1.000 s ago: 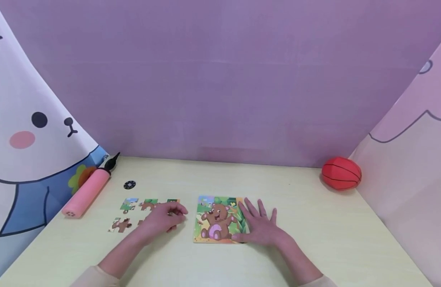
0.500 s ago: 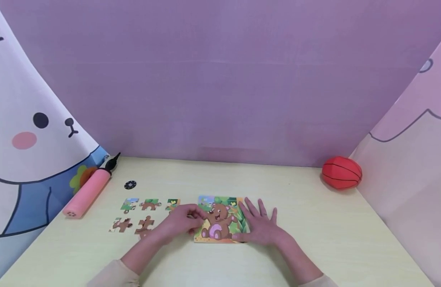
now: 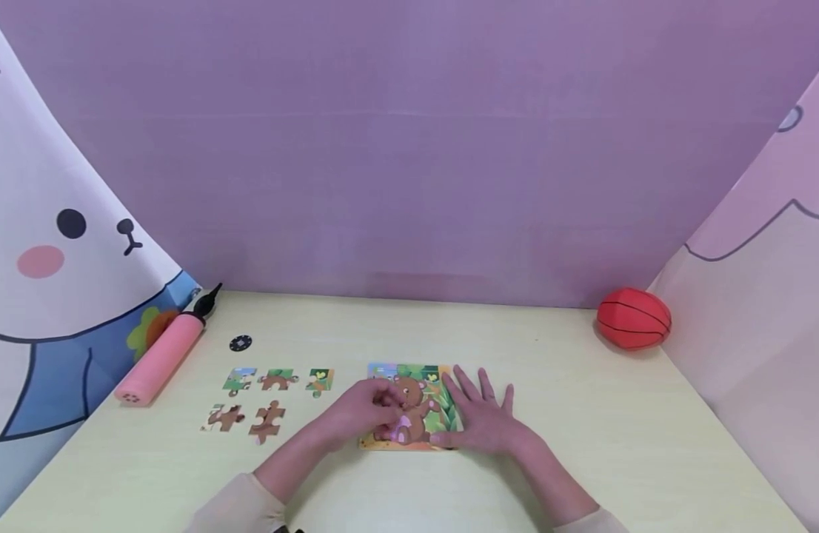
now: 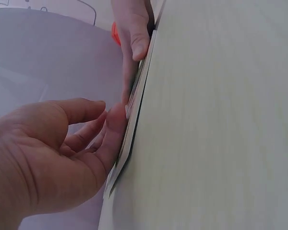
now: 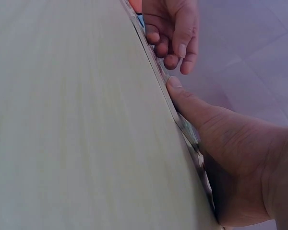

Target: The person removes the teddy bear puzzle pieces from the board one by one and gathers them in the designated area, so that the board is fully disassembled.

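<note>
A square bear picture puzzle lies flat in the middle of the table. My left hand is over its left part, fingers loosely curled and fingertips right at the picture. In the left wrist view the thumb and fingers of that hand show nothing between them. Spread fingers of my right hand rest on the puzzle's right edge; its thumb lies at the near rim in the right wrist view. Several loose puzzle pieces, among them a brown one and a green one, lie to the left in two rows.
A round black disc lies behind the loose pieces. A pink hand pump with a black nozzle lies by the left wall. A red ball sits at the table's back right corner. A purple backdrop closes off the far side.
My left hand has moved right from the loose pieces to over the bear puzzle, uncovering the pieces below it. The right hand stays in place on the puzzle.
</note>
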A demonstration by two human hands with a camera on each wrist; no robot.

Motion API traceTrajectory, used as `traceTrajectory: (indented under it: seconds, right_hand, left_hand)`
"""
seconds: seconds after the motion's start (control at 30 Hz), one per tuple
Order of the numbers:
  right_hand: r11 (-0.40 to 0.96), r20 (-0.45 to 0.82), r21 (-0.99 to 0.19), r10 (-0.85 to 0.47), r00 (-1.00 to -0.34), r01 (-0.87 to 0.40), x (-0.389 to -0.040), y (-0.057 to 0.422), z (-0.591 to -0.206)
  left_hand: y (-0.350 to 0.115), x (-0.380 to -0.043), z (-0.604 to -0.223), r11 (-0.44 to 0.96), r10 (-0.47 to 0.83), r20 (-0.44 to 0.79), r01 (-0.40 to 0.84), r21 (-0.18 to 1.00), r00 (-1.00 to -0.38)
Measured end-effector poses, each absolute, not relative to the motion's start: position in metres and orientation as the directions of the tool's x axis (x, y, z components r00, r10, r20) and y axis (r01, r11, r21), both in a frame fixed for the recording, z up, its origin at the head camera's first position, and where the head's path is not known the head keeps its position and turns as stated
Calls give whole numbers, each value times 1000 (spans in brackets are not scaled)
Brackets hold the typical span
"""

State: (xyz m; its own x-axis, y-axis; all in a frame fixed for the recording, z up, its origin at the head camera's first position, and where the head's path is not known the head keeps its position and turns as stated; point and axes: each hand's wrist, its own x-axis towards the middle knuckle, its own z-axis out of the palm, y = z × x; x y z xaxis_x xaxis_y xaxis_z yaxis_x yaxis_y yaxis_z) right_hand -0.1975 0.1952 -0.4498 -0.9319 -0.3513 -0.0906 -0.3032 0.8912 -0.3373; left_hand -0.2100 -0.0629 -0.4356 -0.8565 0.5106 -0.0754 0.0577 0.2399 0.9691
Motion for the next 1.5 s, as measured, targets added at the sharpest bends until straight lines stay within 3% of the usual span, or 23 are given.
traceTrajectory:
  seconds: [0.3,0.57,0.97,1.27,1.5]
  right_hand:
    - [890,-99,-346,-349,-932,-297,-197,196,-448]
    - [893,-104,-341,-347,-932,-295,-197,195,-447]
    - [886,-106,-358,-350,-931,-293,-196,195,-445]
    - [883,-119,-377,-344,-931,-278,-196,195,-447]
    - [887,-110,-364,-346,-932,-286,-196,195,-446]
  left_hand:
    - [-45,-211,-435,188,544,-87,21,982,-835]
    - [-36,-214,-435,295,471,-143,2,956,-871]
    - [-29,-216,-433,281,555,-141,25,959,-820]
    - [-27,-217,-432,331,468,-162,3,943,-869]
    - [-29,-220,-434,288,459,-132,6,958,-879]
